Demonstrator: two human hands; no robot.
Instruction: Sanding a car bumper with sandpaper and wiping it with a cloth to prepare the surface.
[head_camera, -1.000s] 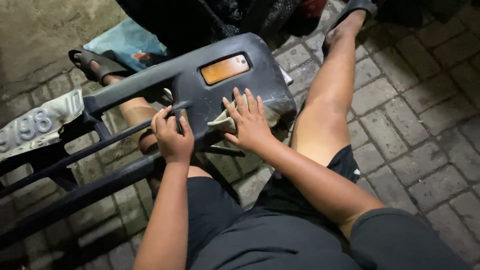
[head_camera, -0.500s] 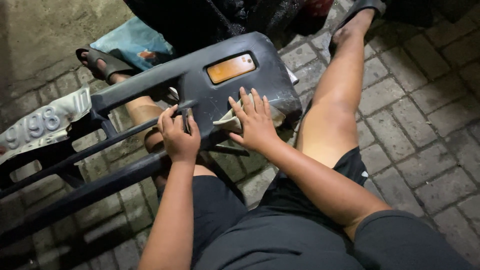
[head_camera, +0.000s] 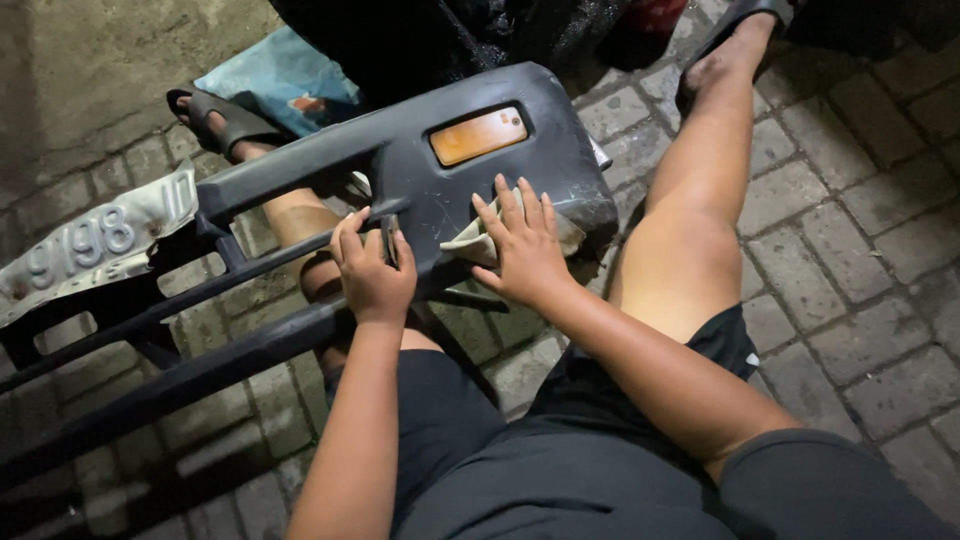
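Your left hand (head_camera: 372, 272) curls its fingers around the edge of the dark grey plastic car bumper (head_camera: 400, 170) lying across your legs, while your right hand (head_camera: 525, 250) lies flat with fingers spread, pressing a pale crumpled cloth (head_camera: 470, 243) against the bumper's face. Just beyond your hands sits the bumper's orange rectangular indicator lens (head_camera: 478, 135). Farther off to the left, a bent white number plate (head_camera: 95, 245) hangs on the bumper above the grey brick paving (head_camera: 850, 260).
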